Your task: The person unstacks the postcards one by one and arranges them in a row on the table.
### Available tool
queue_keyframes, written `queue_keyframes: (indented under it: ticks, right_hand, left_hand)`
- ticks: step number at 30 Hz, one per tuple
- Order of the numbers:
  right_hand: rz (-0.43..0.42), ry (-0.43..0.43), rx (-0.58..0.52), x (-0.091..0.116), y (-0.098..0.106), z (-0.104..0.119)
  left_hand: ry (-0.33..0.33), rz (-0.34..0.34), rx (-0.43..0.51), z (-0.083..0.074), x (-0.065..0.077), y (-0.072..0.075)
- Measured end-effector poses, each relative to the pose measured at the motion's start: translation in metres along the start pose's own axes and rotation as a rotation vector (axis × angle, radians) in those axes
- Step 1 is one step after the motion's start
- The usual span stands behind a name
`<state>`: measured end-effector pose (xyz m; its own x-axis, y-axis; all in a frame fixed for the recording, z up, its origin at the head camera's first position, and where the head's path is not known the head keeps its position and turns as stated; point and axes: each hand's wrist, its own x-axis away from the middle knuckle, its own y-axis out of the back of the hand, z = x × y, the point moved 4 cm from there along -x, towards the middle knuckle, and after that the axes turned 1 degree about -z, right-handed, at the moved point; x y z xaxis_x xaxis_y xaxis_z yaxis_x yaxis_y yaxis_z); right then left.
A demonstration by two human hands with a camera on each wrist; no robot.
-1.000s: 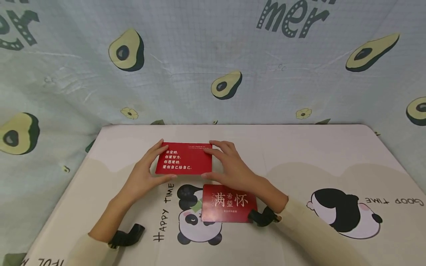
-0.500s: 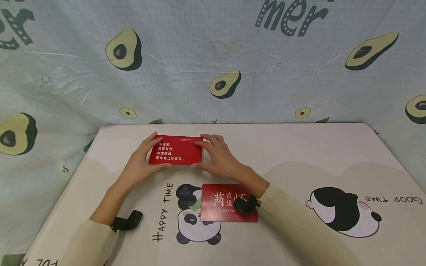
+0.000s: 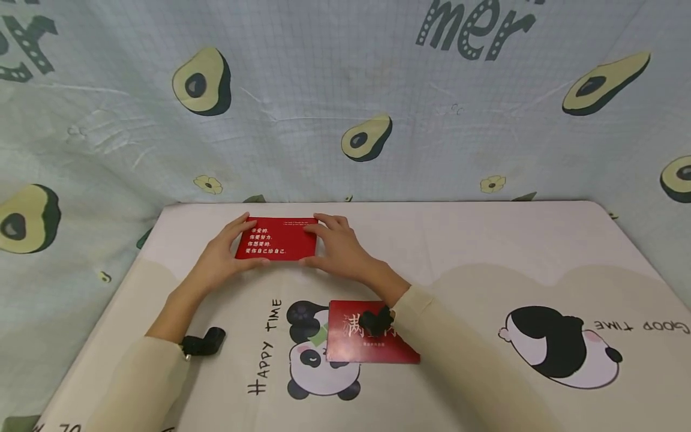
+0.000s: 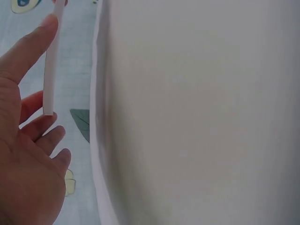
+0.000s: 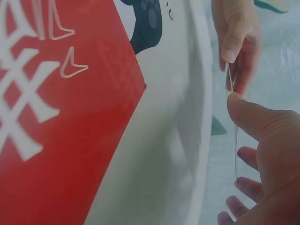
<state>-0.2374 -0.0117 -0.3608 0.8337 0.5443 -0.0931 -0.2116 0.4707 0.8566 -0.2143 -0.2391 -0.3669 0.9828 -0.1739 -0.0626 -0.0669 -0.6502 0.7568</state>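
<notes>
Both hands hold a red card (image 3: 281,240) with white printed lines near the far left of the table. My left hand (image 3: 218,259) pinches its left side, thumb along the near edge and fingers at the far corner. My right hand (image 3: 345,252) grips the right side in the same way. In the left wrist view the card's white edge (image 4: 50,79) shows between thumb and fingers. The right wrist view shows the card edge-on, with the right thumb (image 5: 253,115) on it. A second red card (image 3: 345,351) with large white characters lies nearer me, under the right wrist.
The pale table cover (image 3: 459,240) bears a printed panda (image 3: 324,378) partly beneath the second card, and a printed dog (image 3: 564,348) at right. An avocado-patterned curtain (image 3: 291,90) hangs behind the far edge. Black wrist cameras (image 3: 205,342) sit below both wrists.
Both hands have carried the red card left and farther from me, toward the table's far edge. The second card stays put, and the right wrist camera now covers part of its characters.
</notes>
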Motion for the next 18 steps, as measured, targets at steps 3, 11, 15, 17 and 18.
queue_keyframes:
  ticks: [3,11,15,17,18]
  right_hand:
    - [0.009,-0.014,-0.006,-0.004,-0.003,-0.001]
    - [0.041,-0.061,0.029,-0.018,-0.015,-0.007]
    - [0.05,-0.079,0.022,-0.025,-0.021,-0.007]
    - [0.059,-0.086,0.022,-0.028,-0.024,-0.006]
    - [0.061,-0.088,0.025,-0.029,-0.026,-0.006]
  left_hand:
    - [0.017,0.018,-0.004,0.004,-0.004,0.0]
    - [0.023,0.047,-0.019,0.013,-0.017,0.002]
    - [0.026,0.06,-0.028,0.019,-0.02,0.003]
    - [0.03,0.064,-0.028,0.022,-0.02,0.004]
    - [0.031,0.067,-0.028,0.024,-0.02,0.004]
